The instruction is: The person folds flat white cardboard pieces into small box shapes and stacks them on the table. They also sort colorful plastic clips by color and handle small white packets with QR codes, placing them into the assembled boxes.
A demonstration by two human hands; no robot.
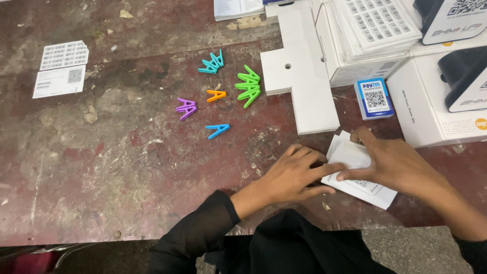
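Note:
Both my hands rest on a small stack of white paper cards (376,194) lying at the near edge of the worn reddish table (101,152). My left hand (294,175) lies flat with its fingers pressing on the stack's left side. My right hand (393,162) covers the stack from the right, fingers curled over the top card. A printed code square shows on one card between the hands.
Several small plastic clips lie mid-table: teal (211,63), green (248,85), orange (216,95), purple (186,108), blue (218,130). Flat white cardboard pieces (304,81), white boxes (426,111), a blue-framed code card (374,98) and label sheets (63,55) lie around.

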